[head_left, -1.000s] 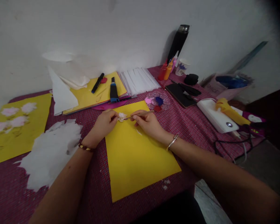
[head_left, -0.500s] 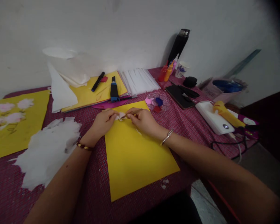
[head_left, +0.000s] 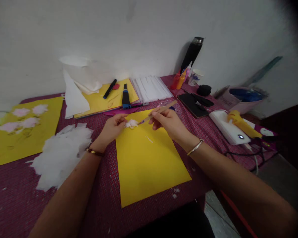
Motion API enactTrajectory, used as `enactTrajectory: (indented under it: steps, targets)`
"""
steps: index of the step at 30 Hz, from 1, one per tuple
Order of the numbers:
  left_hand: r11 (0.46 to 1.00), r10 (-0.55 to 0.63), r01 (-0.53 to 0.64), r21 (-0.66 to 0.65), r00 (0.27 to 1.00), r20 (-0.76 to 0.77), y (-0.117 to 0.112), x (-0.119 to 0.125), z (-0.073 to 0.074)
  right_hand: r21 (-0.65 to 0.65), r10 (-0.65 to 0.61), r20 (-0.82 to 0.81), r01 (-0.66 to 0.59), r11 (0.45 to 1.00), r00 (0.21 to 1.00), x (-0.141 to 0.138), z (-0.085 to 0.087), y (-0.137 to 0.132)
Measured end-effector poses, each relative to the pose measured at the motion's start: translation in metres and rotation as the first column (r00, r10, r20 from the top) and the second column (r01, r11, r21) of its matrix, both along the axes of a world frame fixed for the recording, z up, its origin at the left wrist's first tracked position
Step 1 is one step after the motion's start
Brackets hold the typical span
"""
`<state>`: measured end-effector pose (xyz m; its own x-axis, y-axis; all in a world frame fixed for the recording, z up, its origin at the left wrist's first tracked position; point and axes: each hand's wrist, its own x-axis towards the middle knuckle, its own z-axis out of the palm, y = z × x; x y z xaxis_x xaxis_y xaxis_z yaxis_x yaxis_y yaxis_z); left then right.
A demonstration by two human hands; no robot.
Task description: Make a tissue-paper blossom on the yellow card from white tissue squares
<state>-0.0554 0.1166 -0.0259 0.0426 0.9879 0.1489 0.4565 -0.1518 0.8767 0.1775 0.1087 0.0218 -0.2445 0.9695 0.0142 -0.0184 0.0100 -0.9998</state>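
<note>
Nearest me on the table [head_left: 106, 193], a few white scraps [head_left: 174, 195], then the yellow sheet [head_left: 149, 168], flat, paper pile [head_left: 61, 155] to its left. Flower [head_left: 132, 123] sits at the sheet's far end, pale pink-white, crumpled. I'd judge it very light, soft, easy to crush or tear; I'd take it gently by the outer edge. My left hand [head_left: 111, 129]: thumb and fingertips nearly together at the flower's left edge; can't tell from here if they actually pinch it. My right hand [head_left: 167, 120]: thumb and fingers closed round the brush [head_left: 161, 110], purple tip just beside the flower's right edge, contact unclear. I'd call the brush light and stiff, likely slick only at the painted end, so best held on bare wood. Beyond: palette [head_left: 179, 109], partly hidden by the right hand; cutter [head_left: 125, 99]; bottles [head_left: 176, 81]; flask [head_left: 192, 54] by the wall [head_left: 139, 39].
</note>
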Motion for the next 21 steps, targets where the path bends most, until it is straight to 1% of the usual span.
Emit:
enactTrajectory:
  steps: [2, 3, 4, 5, 6, 8, 9, 10, 11, 12, 13, 14, 15, 16, 17, 18, 19, 21]
  targets:
    - [0.994, 0.107, -0.11, 0.006, 0.977, 0.185, -0.003, -0.009, 0.021, -0.166, 0.001, -0.123, -0.021, 0.986, 0.992, 0.001, -0.011, -0.006]
    - [0.983, 0.164, -0.177, 0.042, 0.96, 0.229, -0.006, -0.016, 0.033, -0.211, 0.005, -0.172, -0.042, 0.977, 0.985, -0.001, -0.017, -0.009]
    - [0.97, 0.203, -0.228, 0.085, 0.951, 0.234, -0.01, -0.023, 0.045, -0.234, 0.014, -0.214, -0.065, 0.97, 0.977, -0.003, -0.022, -0.012]
    - [0.961, 0.223, -0.25, 0.115, 0.953, 0.206, -0.015, -0.031, 0.057, -0.244, 0.028, -0.247, -0.09, 0.966, 0.969, -0.006, -0.026, -0.015]
    - [0.959, 0.234, -0.254, 0.128, 0.96, 0.155, -0.022, -0.038, 0.067, -0.246, 0.044, -0.271, -0.113, 0.963, 0.962, -0.009, -0.03, -0.017]
    - [0.968, 0.239, -0.237, 0.087, 0.971, -0.012, -0.039, -0.048, 0.082, -0.242, 0.069, -0.29, -0.142, 0.96, 0.955, -0.014, -0.037, -0.02]
    - [0.975, 0.22, -0.215, 0.053, 0.968, -0.121, -0.05, -0.052, 0.085, -0.237, 0.078, -0.284, -0.149, 0.96, 0.956, -0.015, -0.04, -0.022]
    - [0.984, 0.176, -0.177, 0.017, 0.954, -0.242, -0.061, -0.055, 0.086, -0.23, 0.086, -0.272, -0.151, 0.961, 0.959, -0.016, -0.042, -0.023]
    - [0.992, 0.109, -0.122, -0.013, 0.923, -0.368, -0.073, -0.057, 0.085, -0.219, 0.093, -0.257, -0.152, 0.964, 0.962, -0.016, -0.045, -0.024]
    - [0.998, 0.023, -0.048, -0.038, 0.87, -0.492, -0.085, -0.059, 0.082, -0.207, 0.101, -0.244, -0.154, 0.966, 0.964, -0.016, -0.047, -0.025]
    - [0.998, -0.061, 0.028, -0.062, 0.79, -0.61, -0.096, -0.06, 0.078, -0.195, 0.112, -0.234, -0.159, 0.968, 0.966, -0.015, -0.049, -0.026]
    - [0.993, -0.116, 0.081, -0.083, 0.69, -0.715, -0.106, -0.062, 0.074, -0.181, 0.122, -0.229, -0.166, 0.97, 0.966, -0.014, -0.05, -0.027]
    - [0.99, -0.14, 0.105, -0.096, 0.585, -0.799, -0.116, -0.064, 0.069, -0.167, 0.132, -0.23, -0.173, 0.971, 0.964, -0.013, -0.051, -0.027]
    - [0.989, -0.138, 0.106, -0.099, 0.492, -0.86, -0.124, -0.065, 0.066, -0.157, 0.143, -0.235, -0.182, 0.971, 0.962, -0.013, -0.051, -0.028]
    - [0.992, -0.119, 0.09, -0.09, 0.414, -0.902, -0.13, -0.067, 0.063, -0.148, 0.152, -0.24, -0.191, 0.971, 0.959, -0.013, -0.052, -0.029]
    - [0.995, -0.095, 0.065, -0.077, 0.354, -0.93, -0.135, -0.068, 0.061, -0.139, 0.161, -0.244, -0.198, 0.97, 0.956, -0.013, -0.052, -0.029]
    - [0.997, -0.072, 0.039, -0.063, 0.308, -0.949, -0.139, -0.07, 0.06, -0.133, 0.168, -0.245, -0.205, 0.97, 0.955, -0.013, -0.052, -0.029]
    - [0.999, -0.044, -0.009, -0.048, 0.245, -0.968, -0.142, -0.073, 0.058, -0.126, 0.173, -0.242, -0.208, 0.97, 0.955, -0.014, -0.053, -0.03]
